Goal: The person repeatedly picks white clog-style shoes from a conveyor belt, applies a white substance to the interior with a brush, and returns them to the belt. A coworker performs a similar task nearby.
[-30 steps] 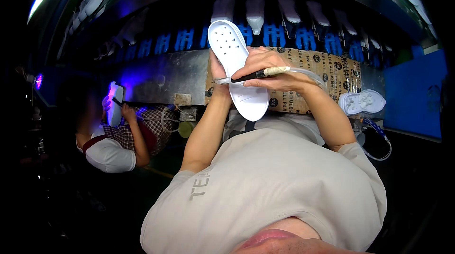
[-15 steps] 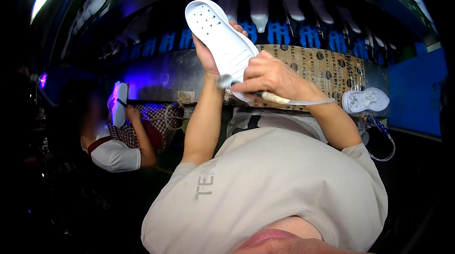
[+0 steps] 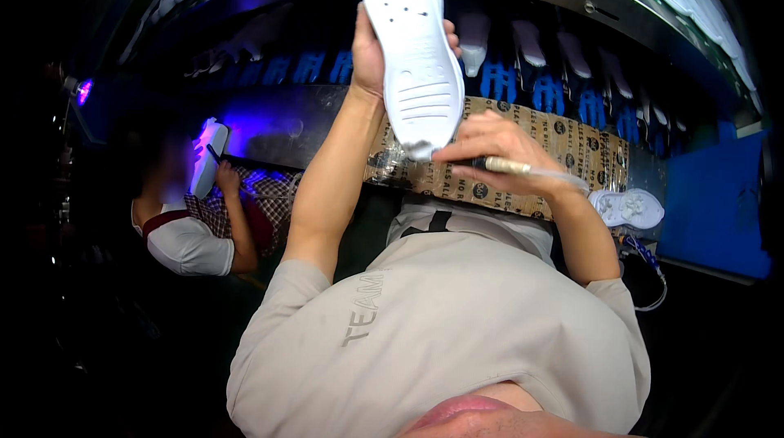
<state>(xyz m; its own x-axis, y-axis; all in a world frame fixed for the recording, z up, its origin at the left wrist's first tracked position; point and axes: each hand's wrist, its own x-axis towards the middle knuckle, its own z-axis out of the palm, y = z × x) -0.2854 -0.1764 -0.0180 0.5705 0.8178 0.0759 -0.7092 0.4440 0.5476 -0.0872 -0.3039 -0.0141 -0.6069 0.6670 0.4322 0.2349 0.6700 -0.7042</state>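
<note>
The left hand's (image 3: 370,62) grip clamps a perforated white shoe sole (image 3: 418,70); the right hand's (image 3: 508,144) clamps what looks like a brush (image 3: 500,164), at the sole's near end.

Room over cardboard (image 3: 602,148) beyond right hand (image 3: 500,149); white sole (image 3: 420,62) blocks left part; blue stands (image 3: 498,82) line far edge.

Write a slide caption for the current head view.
Left hand supports a white shoe sole while the right hand holds a tube-fitted brush at its lower end.
</note>
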